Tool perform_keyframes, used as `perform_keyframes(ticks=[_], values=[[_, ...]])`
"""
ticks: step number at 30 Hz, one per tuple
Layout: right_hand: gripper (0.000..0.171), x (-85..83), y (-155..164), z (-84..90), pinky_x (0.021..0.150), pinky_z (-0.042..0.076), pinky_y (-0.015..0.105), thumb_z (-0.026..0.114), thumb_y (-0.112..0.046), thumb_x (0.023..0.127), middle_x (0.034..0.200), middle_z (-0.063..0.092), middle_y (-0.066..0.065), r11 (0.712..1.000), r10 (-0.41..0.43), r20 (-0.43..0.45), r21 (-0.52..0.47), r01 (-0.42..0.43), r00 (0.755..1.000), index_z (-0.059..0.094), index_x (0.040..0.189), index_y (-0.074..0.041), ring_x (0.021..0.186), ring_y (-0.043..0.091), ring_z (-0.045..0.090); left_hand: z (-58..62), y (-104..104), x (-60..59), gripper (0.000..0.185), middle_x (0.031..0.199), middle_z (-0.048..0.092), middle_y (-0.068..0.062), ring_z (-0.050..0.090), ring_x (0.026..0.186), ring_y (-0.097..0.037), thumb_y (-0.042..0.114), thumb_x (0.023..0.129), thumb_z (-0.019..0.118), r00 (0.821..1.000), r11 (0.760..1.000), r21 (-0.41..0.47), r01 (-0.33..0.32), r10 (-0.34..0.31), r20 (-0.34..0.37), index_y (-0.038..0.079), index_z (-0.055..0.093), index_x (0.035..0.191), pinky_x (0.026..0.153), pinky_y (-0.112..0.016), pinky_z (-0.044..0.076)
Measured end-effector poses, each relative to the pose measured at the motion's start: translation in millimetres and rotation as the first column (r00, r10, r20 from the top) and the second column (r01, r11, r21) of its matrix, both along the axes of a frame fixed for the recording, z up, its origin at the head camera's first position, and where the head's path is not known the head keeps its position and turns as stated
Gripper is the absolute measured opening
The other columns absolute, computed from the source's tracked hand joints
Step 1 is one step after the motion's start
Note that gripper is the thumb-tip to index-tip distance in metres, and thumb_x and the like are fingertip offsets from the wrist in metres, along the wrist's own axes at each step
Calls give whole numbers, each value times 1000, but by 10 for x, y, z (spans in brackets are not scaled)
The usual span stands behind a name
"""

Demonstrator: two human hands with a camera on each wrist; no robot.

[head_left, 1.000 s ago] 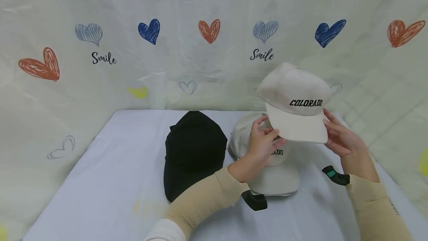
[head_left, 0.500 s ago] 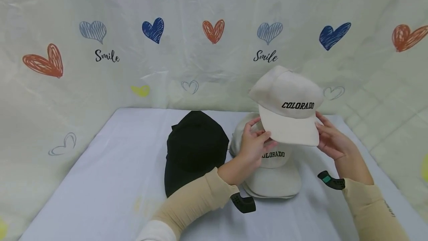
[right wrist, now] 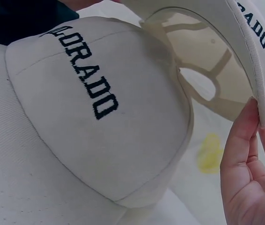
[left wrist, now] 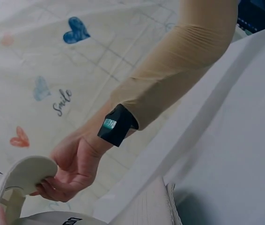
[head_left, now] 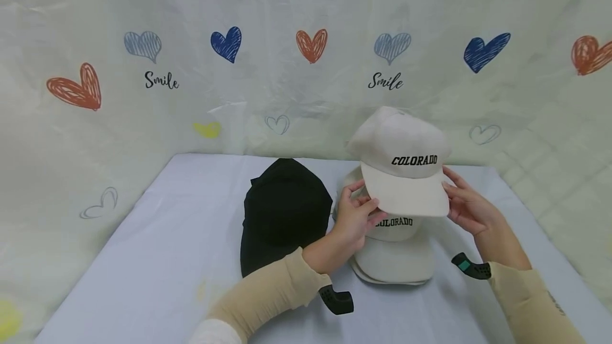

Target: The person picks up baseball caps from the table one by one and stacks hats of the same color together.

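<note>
Lowered toward stack: cream COLORADO cap [head_left: 400, 161] | left hand [head_left: 355, 219], right hand [head_left: 466, 207] grip brim

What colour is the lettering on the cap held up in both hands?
Black, reading COLORADO, on the cream held cap; the head view shows it best.

held cap [head_left: 399, 145]: "COLORADO" | lower cap [head_left: 394, 248]: "COLORADO" | backdrop [head_left: 287, 94]: "Smile" twice
</note>
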State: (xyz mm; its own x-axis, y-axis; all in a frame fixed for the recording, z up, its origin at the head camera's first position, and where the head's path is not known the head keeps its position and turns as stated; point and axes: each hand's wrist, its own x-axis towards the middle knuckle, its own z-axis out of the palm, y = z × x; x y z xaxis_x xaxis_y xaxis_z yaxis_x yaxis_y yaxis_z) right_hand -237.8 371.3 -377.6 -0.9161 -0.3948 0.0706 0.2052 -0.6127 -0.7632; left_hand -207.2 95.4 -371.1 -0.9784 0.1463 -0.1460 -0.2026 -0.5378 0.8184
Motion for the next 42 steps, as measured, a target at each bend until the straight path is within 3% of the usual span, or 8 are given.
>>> perform_keyframes(ticks=[6,19,25,42], values=[[44,-2,-39,-41,82,60,35,32,-2,110,120,66,6,1000,14,-10,-10,-14,1000,65,132,-21,100,21,67,-42,-39,13,49,92,58,-5,65,82,-19,-9,96,63,1000,1000,-2,-3,3,16,17,52,137,86,-40,60],[39,51,-115,-85,78,61,32,39,-4,110,115,66,4,996,-16,46,90,12,999,66,129,-25,96,18,66,-186,-115,54,50,92,56,-5,63,80,-17,-9,96,63,1000,1000,3,-6,5,30,16,50,137,82,-37,61],[39,67,-128,-119,79,60,31,40,-5,110,114,66,2,991,-31,79,129,21,996,67,127,-28,96,18,65,-227,-152,90,50,92,55,-4,62,81,-17,-9,96,62,1000,1000,9,1,-1,26,14,47,138,86,-41,60],[37,118,-70,-278,79,60,28,44,-4,109,111,65,0,969,-54,125,246,22,991,60,125,-33,94,15,67,-330,-211,138,52,94,55,-5,61,83,-18,-8,97,63,999,998,-48,30,-28,47,14,44,140,85,-40,60]])
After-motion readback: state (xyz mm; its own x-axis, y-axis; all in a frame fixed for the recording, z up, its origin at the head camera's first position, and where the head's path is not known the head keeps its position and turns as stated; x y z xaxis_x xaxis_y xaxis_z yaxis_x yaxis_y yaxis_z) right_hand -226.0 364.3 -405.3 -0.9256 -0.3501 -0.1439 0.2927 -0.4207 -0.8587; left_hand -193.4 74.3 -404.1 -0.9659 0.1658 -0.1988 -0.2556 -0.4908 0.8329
